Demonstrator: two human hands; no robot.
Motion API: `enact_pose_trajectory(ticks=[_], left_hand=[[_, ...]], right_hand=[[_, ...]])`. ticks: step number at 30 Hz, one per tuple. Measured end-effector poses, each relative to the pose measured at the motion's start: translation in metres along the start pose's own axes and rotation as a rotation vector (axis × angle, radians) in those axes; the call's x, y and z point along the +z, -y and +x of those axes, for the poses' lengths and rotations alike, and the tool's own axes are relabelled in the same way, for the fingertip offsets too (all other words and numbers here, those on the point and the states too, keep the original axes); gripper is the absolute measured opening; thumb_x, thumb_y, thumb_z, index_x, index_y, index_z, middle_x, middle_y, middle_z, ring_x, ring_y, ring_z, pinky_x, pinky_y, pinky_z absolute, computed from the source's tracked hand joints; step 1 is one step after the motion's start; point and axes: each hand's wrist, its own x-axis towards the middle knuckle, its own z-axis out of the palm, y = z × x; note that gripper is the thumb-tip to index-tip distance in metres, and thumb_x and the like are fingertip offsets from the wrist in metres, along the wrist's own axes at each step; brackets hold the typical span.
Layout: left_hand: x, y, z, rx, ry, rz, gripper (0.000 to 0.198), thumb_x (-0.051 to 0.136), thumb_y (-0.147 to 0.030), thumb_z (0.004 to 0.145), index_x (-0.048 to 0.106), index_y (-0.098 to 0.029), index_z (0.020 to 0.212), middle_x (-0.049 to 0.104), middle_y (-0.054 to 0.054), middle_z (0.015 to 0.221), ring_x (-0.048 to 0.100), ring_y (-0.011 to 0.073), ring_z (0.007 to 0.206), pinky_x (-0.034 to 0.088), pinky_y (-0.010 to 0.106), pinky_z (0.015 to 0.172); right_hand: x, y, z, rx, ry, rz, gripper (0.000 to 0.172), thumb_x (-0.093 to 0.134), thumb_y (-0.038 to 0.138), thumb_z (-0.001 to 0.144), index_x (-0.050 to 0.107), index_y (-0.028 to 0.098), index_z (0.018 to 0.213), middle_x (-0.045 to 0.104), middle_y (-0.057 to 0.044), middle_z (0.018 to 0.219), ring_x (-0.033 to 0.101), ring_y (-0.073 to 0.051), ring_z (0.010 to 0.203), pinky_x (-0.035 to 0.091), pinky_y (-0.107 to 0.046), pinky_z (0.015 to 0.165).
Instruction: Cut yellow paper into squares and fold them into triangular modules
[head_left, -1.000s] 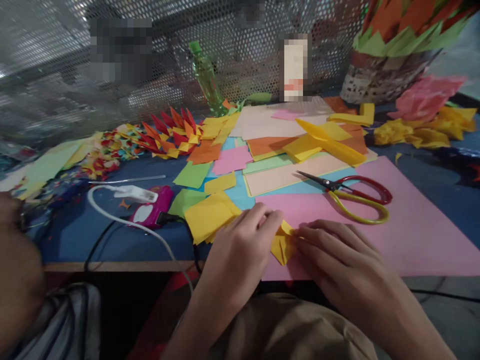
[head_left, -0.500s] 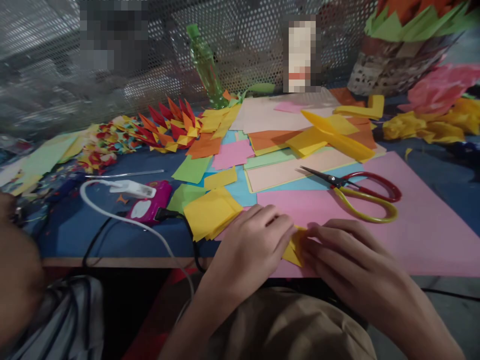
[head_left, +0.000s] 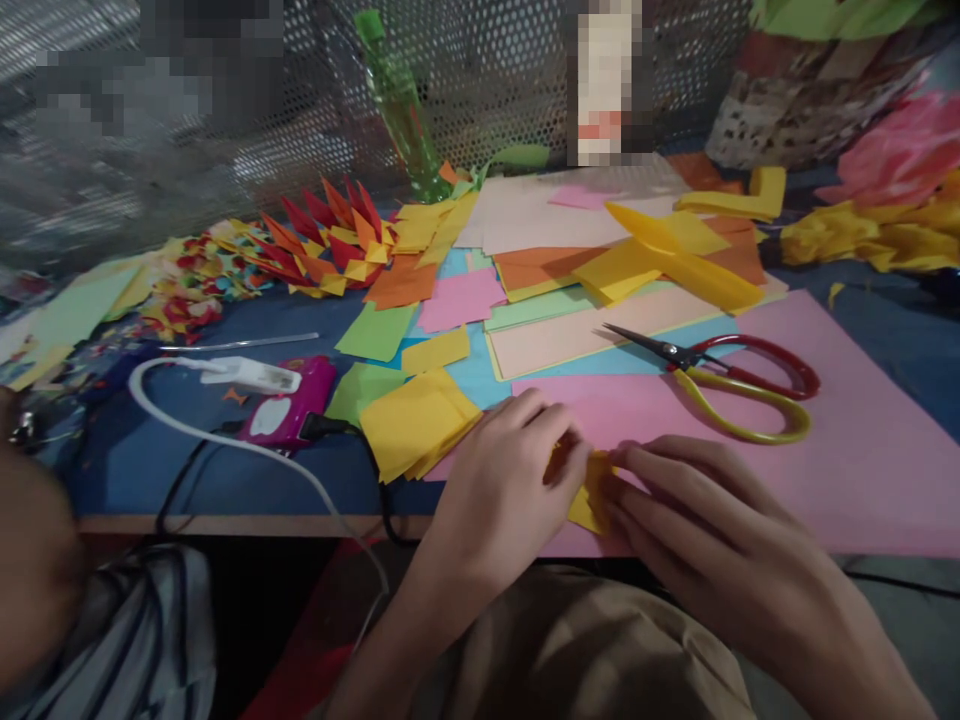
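Observation:
A small folded piece of yellow paper [head_left: 590, 500] is held between my two hands over the front edge of a large pink sheet [head_left: 862, 440]. My left hand [head_left: 510, 480] grips its left side with bent fingers. On its right side, the fingers of my right hand [head_left: 690, 510] are pressed together; their tips partly hide the paper. Scissors [head_left: 675, 355] with one red and one yellow handle lie slightly open on the sheets beyond my right hand. Stacked yellow squares [head_left: 416, 425] rest just left of my left hand.
A magenta power adapter [head_left: 296, 405] with white and black cables lies at left. Behind are a green bottle [head_left: 405, 120], a red-orange folded-paper piece [head_left: 337, 240] and a woven basket [head_left: 795, 110]. Another person's arm [head_left: 34, 560] is at the left edge.
The view has shifted slightly. The fingers of my left hand have lifted and bent a little, showing more yellow between them. My right hand has barely moved.

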Motion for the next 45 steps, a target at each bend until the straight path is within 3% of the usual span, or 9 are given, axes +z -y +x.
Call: enact_pose_trajectory(ticks=[11, 18, 21, 25, 31, 35, 39, 45], left_hand=[[-0.003, 0.000, 0.000, -0.001, 0.028, -0.031, 0.020, 0.065, -0.014, 0.107, 0.062, -0.020, 0.088, 0.059, -0.003, 0.093, 0.056, 0.0149, 0.086, 0.042, 0.032, 0.076], [-0.002, -0.001, 0.000, -0.004, 0.041, -0.009, 0.017, 0.064, -0.013, 0.107, 0.062, -0.020, 0.093, 0.063, -0.002, 0.099, 0.060, 0.0168, 0.093, 0.046, 0.033, 0.082], [-0.002, -0.002, 0.000, -0.011, 0.038, -0.014, 0.018, 0.065, -0.014, 0.108, 0.061, -0.021, 0.092, 0.063, -0.002, 0.099, 0.060, 0.0173, 0.093, 0.047, 0.034, 0.082], [-0.006, -0.001, 0.001, -0.034, 0.039, -0.010, 0.011, 0.069, -0.015, 0.107, 0.063, -0.024, 0.103, 0.066, -0.001, 0.108, 0.064, 0.0195, 0.105, 0.050, 0.035, 0.090], [-0.004, -0.002, 0.002, -0.016, 0.057, 0.133, 0.006, 0.066, -0.019, 0.110, 0.061, -0.024, 0.110, 0.067, 0.002, 0.114, 0.064, 0.0243, 0.113, 0.051, 0.041, 0.096], [-0.002, -0.001, -0.001, -0.009, -0.012, 0.025, 0.008, 0.066, -0.016, 0.110, 0.064, -0.023, 0.111, 0.070, 0.001, 0.115, 0.067, 0.0212, 0.110, 0.053, 0.038, 0.096], [-0.010, 0.002, -0.008, 0.051, -0.112, -0.097, 0.022, 0.052, -0.007, 0.113, 0.067, -0.023, 0.114, 0.073, 0.000, 0.113, 0.069, 0.0163, 0.107, 0.053, 0.032, 0.093], [-0.018, 0.007, -0.021, 0.245, 0.138, 0.065, 0.029, 0.058, -0.002, 0.109, 0.068, -0.022, 0.127, 0.071, 0.000, 0.122, 0.063, 0.0189, 0.118, 0.051, 0.035, 0.102]], right_hand=[[0.002, 0.000, -0.003, 0.037, 0.035, 0.046, 0.022, 0.074, 0.008, 0.099, 0.074, 0.015, 0.120, 0.075, -0.012, 0.131, 0.066, -0.033, 0.125, 0.063, -0.054, 0.108], [0.008, -0.007, -0.009, -0.036, 0.022, 0.012, 0.024, 0.074, 0.011, 0.098, 0.076, 0.019, 0.121, 0.073, -0.011, 0.145, 0.063, -0.037, 0.136, 0.061, -0.053, 0.107], [0.003, -0.003, -0.001, 0.014, 0.050, 0.034, 0.027, 0.072, 0.013, 0.101, 0.075, 0.019, 0.127, 0.078, -0.009, 0.134, 0.067, -0.033, 0.127, 0.059, -0.054, 0.106], [-0.005, 0.004, 0.011, 0.108, -0.004, 0.071, 0.017, 0.072, 0.014, 0.102, 0.073, 0.022, 0.117, 0.082, -0.004, 0.113, 0.066, -0.031, 0.119, 0.052, -0.052, 0.100], [-0.006, 0.013, 0.020, 0.207, -0.045, 0.122, 0.011, 0.078, 0.022, 0.101, 0.072, 0.019, 0.111, 0.080, -0.005, 0.109, 0.064, -0.031, 0.116, 0.053, -0.049, 0.097], [-0.004, 0.017, 0.019, 0.230, -0.067, 0.105, 0.012, 0.078, 0.026, 0.102, 0.072, 0.019, 0.110, 0.079, -0.008, 0.112, 0.066, -0.032, 0.115, 0.055, -0.050, 0.098], [-0.006, 0.012, 0.016, 0.218, -0.032, 0.127, 0.021, 0.071, 0.020, 0.104, 0.071, 0.020, 0.125, 0.079, -0.009, 0.130, 0.065, -0.033, 0.123, 0.055, -0.053, 0.105], [-0.014, -0.012, 0.019, 0.167, 0.039, 0.177, 0.024, 0.063, 0.010, 0.104, 0.072, 0.027, 0.119, 0.074, -0.007, 0.133, 0.066, -0.028, 0.118, 0.058, -0.050, 0.102]])
